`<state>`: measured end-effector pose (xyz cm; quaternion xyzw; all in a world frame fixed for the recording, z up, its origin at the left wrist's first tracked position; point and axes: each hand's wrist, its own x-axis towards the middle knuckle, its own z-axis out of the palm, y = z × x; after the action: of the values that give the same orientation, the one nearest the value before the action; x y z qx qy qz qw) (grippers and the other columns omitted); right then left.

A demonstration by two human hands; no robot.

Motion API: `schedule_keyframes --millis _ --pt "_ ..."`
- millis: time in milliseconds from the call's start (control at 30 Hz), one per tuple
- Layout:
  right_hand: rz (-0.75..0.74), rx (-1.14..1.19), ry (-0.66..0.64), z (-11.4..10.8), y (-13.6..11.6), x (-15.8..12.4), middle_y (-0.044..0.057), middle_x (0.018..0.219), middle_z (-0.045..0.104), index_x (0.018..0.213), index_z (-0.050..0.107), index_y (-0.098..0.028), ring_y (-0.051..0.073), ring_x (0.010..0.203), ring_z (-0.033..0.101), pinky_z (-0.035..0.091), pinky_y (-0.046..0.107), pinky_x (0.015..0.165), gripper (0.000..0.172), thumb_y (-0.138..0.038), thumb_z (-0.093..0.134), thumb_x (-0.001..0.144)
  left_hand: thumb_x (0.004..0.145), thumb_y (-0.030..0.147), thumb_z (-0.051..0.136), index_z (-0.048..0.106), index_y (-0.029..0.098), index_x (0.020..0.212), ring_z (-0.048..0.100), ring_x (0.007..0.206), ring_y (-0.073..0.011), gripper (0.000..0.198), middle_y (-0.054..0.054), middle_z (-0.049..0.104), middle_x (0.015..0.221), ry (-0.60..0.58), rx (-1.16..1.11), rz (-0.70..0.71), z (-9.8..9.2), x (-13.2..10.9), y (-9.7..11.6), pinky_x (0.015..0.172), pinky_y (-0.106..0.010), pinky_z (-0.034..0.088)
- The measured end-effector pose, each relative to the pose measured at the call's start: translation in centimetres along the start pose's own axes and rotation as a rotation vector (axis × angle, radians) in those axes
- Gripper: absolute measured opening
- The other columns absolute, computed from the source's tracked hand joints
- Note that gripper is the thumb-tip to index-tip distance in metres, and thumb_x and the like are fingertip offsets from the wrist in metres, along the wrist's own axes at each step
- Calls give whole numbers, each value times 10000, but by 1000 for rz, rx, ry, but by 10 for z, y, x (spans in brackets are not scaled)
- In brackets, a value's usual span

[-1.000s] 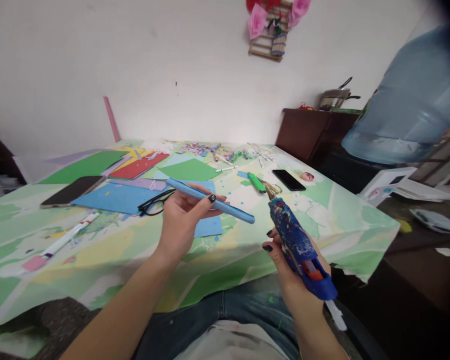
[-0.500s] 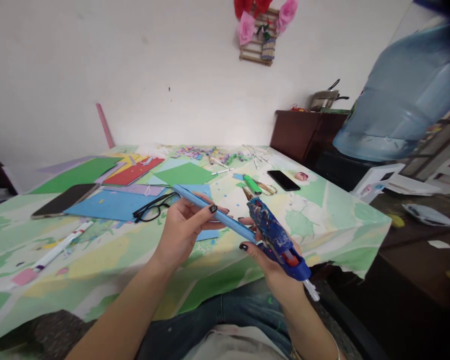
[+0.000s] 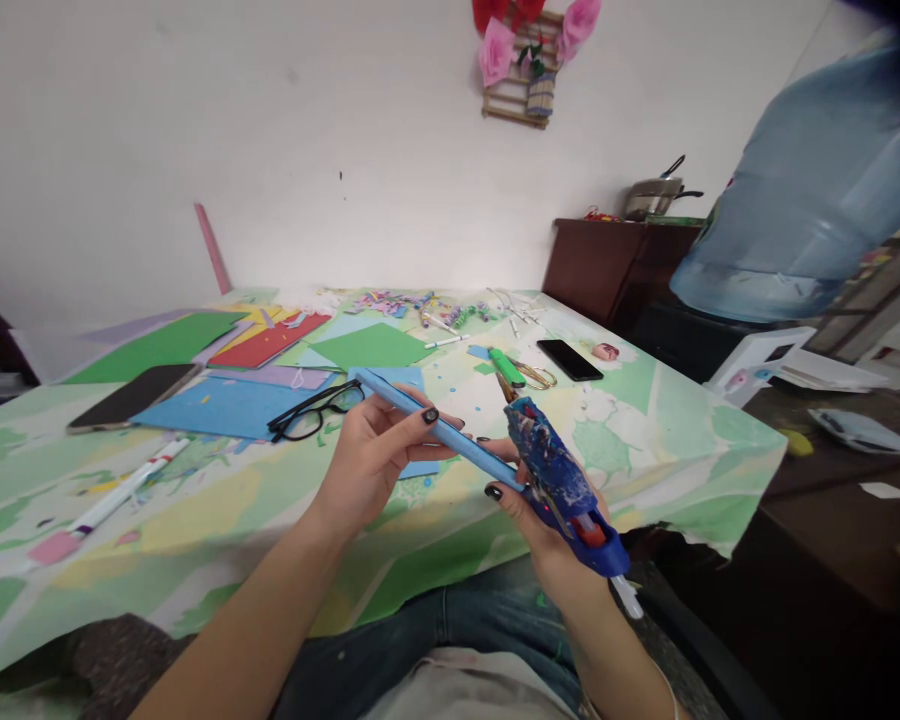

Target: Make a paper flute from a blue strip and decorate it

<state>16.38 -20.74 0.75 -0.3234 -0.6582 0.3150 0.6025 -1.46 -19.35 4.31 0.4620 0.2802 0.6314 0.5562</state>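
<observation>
My left hand (image 3: 379, 440) is closed round a folded blue strip (image 3: 461, 447) of paper or foam, thumb on its near side. The strip slants down to the right over the table. In my right hand (image 3: 544, 530) is a blue hot glue gun (image 3: 555, 465), stained on its barrel, with a white glue stick (image 3: 627, 597) poking out of its back end. Its nozzle points up and away. The thumb and a finger of that hand also touch the strip's lower right end. Black-framed glasses (image 3: 315, 410) lie beyond my left hand.
A patterned cloth covers the table (image 3: 285, 540). Coloured sheets (image 3: 172, 345), a large dark phone (image 3: 131, 395) and a white marker (image 3: 127, 485) lie left. Scissors (image 3: 536, 376), a green utility knife (image 3: 505, 366) and a black phone (image 3: 570, 360) lie right. A water bottle (image 3: 802, 190) stands beyond.
The glue gun has shifted slightly right and down. Both hands keep their hold, and the whole view has moved a little.
</observation>
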Motion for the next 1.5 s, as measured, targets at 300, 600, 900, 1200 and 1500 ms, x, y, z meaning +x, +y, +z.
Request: schedule_keyframes --millis 300,600,900,1200,1500 --pt "-36 31 2 0 3 -1 8 984 702 1016 633 -261 193 904 655 530 294 795 254 -201 690 776 792 185 669 579 137 853 720 780 -235 119 -70 745 813 -22 -3 -3 -1 1 0 671 -330 611" --pt "-36 -88 65 -6 17 -3 32 924 695 938 628 -217 191 834 646 523 286 702 185 -267 695 773 811 158 641 575 137 874 719 798 -223 93 -89 749 824 -26 -28 54 -4 1 0 657 -297 610" --pt "-17 -155 110 -3 -8 -4 3 879 697 894 639 -215 157 780 631 513 265 719 131 -164 671 779 807 178 653 560 141 888 719 817 -245 129 -85 747 837 -35 -19 25 -4 2 0 658 -308 610" --pt "-51 -180 62 -4 -6 -3 11 921 693 957 631 -245 185 798 634 524 287 709 172 -231 665 789 775 212 692 574 145 868 721 786 -232 164 -74 747 824 -13 -4 -6 -3 2 1 660 -305 602" --pt "-59 -159 -8 -4 -2 -1 10 906 669 958 615 -238 170 740 625 516 261 651 185 -211 645 778 759 243 718 597 132 894 722 780 -242 213 -83 745 833 -21 18 -39 -6 5 -1 647 -310 598"
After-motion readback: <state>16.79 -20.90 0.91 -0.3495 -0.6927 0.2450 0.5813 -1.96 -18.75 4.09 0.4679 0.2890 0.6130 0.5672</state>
